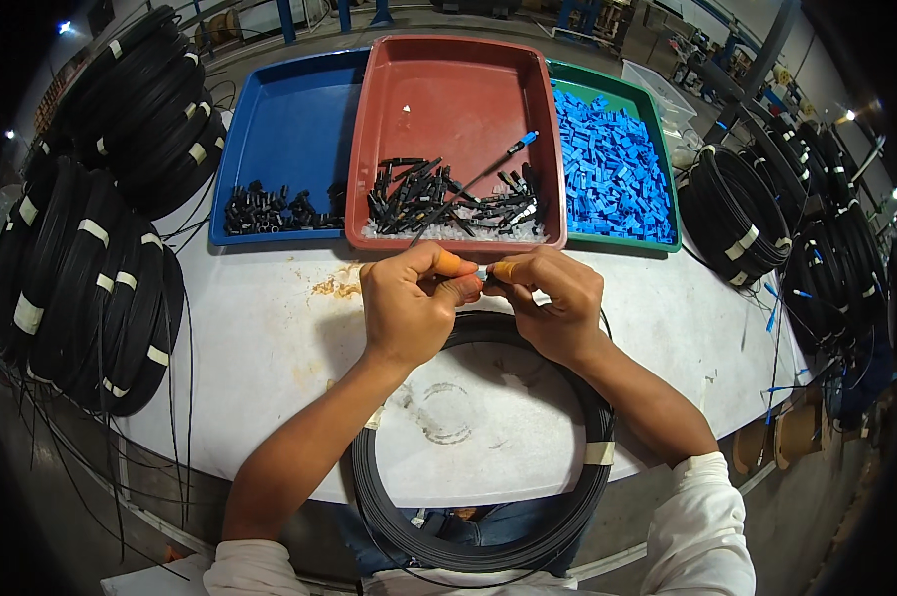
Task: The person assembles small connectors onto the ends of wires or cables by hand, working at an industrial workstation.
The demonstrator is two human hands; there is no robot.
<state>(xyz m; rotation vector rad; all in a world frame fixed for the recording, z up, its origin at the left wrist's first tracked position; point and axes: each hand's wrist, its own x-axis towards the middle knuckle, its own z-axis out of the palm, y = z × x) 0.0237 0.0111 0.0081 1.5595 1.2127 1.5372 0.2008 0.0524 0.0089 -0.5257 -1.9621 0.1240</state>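
Note:
Both my hands meet above the far side of a black cable coil, fingertips almost touching. A small pale connector piece (pixel 482 275) shows between them, mostly covered by the fingers. My left hand (pixel 415 298) pinches it from one side, my right hand (pixel 546 290) from the other; orange bands wrap a finger on each. From behind my left hand a black cable (pixel 473 186) slants up over the red tray, ending in a blue connector (pixel 524 142). The coil (pixel 599 417), tied with pale tape, lies under my forearms and overhangs the table's near edge.
A red tray (pixel 458 42) holds black connector parts and small clear pieces. Beside it stand a blue tray (pixel 220 189) with black parts and a green tray (pixel 674 189) full of blue connector pieces. Taped cable coils pile up left (pixel 66 288) and right (pixel 736 219) on the white table (pixel 260 338).

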